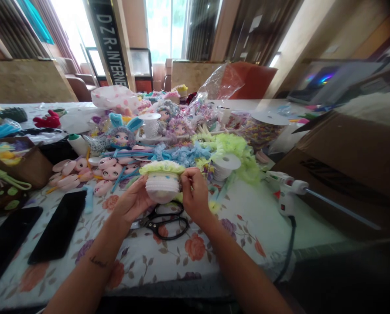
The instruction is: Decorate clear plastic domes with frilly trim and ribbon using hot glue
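One ribbed piece (162,185) sits between cupped left hand (135,201) and right hand (195,192) pinching frill (162,167).

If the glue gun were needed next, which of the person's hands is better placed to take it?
Likely the right hand: it is nearer the glue gun, which stands on that side. The left hand supports the white ribbed piece from the other side.

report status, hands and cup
Left hand holding white-ribbed cup. Right hand curled at its lime ruffle. Black-handled scissors close by, possibly in the way.
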The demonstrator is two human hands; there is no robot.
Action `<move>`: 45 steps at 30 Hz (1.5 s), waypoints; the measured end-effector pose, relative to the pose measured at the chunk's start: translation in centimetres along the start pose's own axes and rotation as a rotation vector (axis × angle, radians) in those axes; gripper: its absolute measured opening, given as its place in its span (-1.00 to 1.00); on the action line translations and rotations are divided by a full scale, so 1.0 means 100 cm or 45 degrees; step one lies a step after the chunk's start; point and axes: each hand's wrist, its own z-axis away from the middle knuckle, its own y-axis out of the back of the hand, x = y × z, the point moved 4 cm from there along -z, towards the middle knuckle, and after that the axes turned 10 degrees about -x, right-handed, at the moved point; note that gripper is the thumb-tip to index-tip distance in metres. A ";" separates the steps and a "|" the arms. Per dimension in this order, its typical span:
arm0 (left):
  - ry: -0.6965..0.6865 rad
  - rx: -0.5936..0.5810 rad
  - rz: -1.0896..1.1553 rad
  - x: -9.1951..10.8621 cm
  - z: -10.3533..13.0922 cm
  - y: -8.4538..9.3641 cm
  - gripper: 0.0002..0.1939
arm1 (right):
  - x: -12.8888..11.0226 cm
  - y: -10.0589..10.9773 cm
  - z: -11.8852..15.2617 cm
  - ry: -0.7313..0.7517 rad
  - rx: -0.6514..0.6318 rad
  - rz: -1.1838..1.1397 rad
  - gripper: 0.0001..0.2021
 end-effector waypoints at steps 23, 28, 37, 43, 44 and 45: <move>-0.420 0.290 0.306 0.065 0.000 0.046 -0.64 | 0.031 0.023 -0.010 -0.641 0.101 -1.295 -0.74; -0.406 0.296 0.227 0.061 0.000 0.038 -0.62 | 0.033 0.021 -0.006 -0.668 0.068 -1.234 -0.81; -0.371 0.246 0.254 0.056 -0.003 0.038 -0.62 | 0.020 0.015 -0.010 -0.621 -0.040 -1.401 -0.79; -0.369 0.239 0.166 0.048 -0.007 0.039 -0.57 | 0.019 0.014 -0.007 -0.663 0.009 -1.451 -0.64; -0.373 0.240 0.140 0.046 -0.007 0.038 -0.58 | 0.020 0.013 -0.006 -0.663 -0.009 -1.413 -0.64; -0.373 0.240 0.110 0.044 -0.007 0.037 -0.59 | 0.020 0.011 -0.005 -0.664 -0.041 -1.369 -0.67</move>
